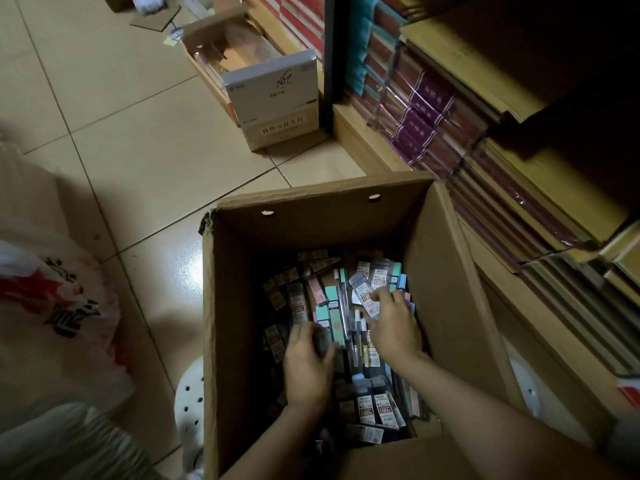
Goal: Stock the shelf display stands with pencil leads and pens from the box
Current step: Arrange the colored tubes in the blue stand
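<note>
An open cardboard box stands on the floor, its bottom strewn with several pencil lead packs and pens. Both my hands reach down into it. My left hand curls its fingers round a dark lead pack at the box's left-centre. My right hand pinches a clear lead pack with a red and white label, a little above the pile. Pastel green, pink and blue cases lie among the packs.
A shelf unit packed with wrapped notebooks runs along the right. A white boxed set leans against a wooden crate on the tiled floor behind the box. A white and red plastic bag lies at left. A white perforated stool sits under the box.
</note>
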Motion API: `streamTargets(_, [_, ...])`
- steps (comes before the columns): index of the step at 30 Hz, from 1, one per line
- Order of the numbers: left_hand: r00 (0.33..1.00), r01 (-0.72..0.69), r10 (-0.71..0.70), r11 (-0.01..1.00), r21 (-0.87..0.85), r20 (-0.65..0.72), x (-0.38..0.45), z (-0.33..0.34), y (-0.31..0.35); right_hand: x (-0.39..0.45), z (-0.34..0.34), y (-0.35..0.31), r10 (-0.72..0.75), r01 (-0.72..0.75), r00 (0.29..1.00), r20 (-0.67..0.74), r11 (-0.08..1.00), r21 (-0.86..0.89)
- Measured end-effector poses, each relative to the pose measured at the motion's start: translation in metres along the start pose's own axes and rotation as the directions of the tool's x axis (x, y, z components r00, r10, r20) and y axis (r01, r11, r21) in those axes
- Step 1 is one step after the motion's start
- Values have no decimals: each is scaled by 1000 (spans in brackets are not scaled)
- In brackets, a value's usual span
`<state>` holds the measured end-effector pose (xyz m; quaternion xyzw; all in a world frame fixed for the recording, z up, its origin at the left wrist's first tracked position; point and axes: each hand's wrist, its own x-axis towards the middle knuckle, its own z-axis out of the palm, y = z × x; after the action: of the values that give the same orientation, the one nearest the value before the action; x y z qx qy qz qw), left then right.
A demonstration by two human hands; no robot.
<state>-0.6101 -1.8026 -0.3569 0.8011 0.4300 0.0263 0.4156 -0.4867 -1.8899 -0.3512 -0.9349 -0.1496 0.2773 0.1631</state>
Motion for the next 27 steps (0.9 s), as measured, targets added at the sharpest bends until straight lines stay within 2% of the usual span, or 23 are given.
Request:
streamTargets(4, [996,81,-85,990,115,28,11,9,11,12,0,-2,139,-151,987,84,976,156])
streamTargets(9, [987,161,-163,967,197,-10,13,23,23,18,-3,2,160,-188,976,150,963,191])
streamTargets(14, [973,229,-228,973,-29,38,9,17,17,6,-14,6,93,-171,961,260,939,299])
streamTargets(17, [926,370,-342,906,-206,158,8,3,23,-4,-23,9,66,-182,959,275,889,421])
streamTargets(19, [895,439,-371,828,-348,247,7,-10,34,-11,-33,7,59,-182,963,264,865,468])
streamTargets(22, [875,462,-297,748,-477,382,9,-35,62,-24,-64,-6,-4,-132,970,243,831,541])
streamTargets(25, [901,340,-98,766,-546,423,20,-63,103,-37,-113,-26,-123,11,977,172,842,539])
streamTargets(27, [883,225,62,814,-536,465,30,-86,134,-47,-152,-39,-181,110,979,90,852,512])
